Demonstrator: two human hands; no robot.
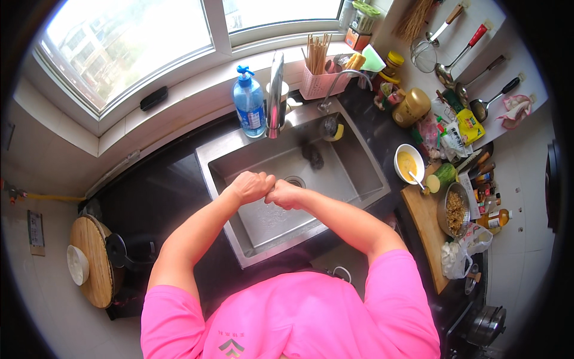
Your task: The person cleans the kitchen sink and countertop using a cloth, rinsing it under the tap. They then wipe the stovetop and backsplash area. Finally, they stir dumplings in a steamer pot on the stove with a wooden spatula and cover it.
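Over the stainless steel sink (269,229), my left hand (253,186) and my right hand (284,194) meet knuckle to knuckle, both with the fingers curled. Whether something small is gripped between them is hidden by the fingers. Beyond them, a dark scrubbing pad or cloth (312,156) lies on the sink floor near the drain (295,181). A round dark scrubber with a yellow part (332,129) sits in the sink's far corner. The chrome faucet (274,96) rises behind the sink, beside a blue pump bottle (249,105).
Right of the sink are a bowl of beaten egg (408,164), a wooden cutting board (423,224), a cut green vegetable (441,177) and a metal bowl of brown food (455,208). A pink chopstick basket (320,83) stands behind; a round wooden board (89,262) is at left.
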